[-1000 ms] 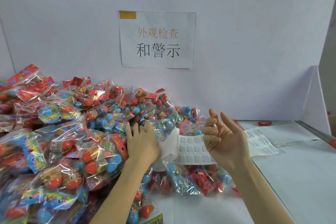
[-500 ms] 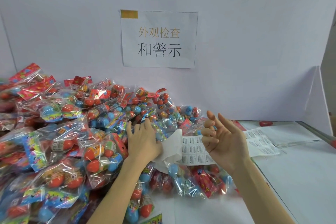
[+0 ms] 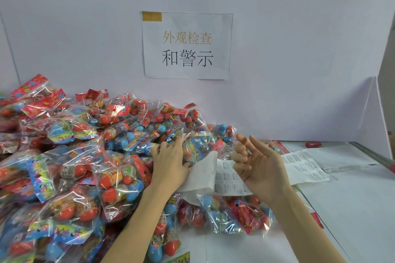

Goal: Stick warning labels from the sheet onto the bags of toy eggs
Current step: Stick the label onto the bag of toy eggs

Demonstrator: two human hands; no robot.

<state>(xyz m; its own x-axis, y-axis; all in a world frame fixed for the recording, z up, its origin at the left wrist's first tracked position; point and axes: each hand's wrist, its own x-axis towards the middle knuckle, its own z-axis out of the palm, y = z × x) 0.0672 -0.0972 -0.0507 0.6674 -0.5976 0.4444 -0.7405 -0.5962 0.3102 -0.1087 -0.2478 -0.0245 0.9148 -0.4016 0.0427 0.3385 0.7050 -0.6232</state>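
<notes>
Head | label sheet between hands | left fingers on bag

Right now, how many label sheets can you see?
2. One sheet lies across the bags between the two hands, its left end peeled bare. The other sheet lies on the table to the right. More may be buried.

Both bare forearms reach forward from the bottom edge. The left hand lies palm down, back of the hand up, its fingers spread and stretched ahead. The right hand is raised with its palm turned left, toward the other hand; the index points up, the other fingers curl loosely and hold nothing.
</notes>
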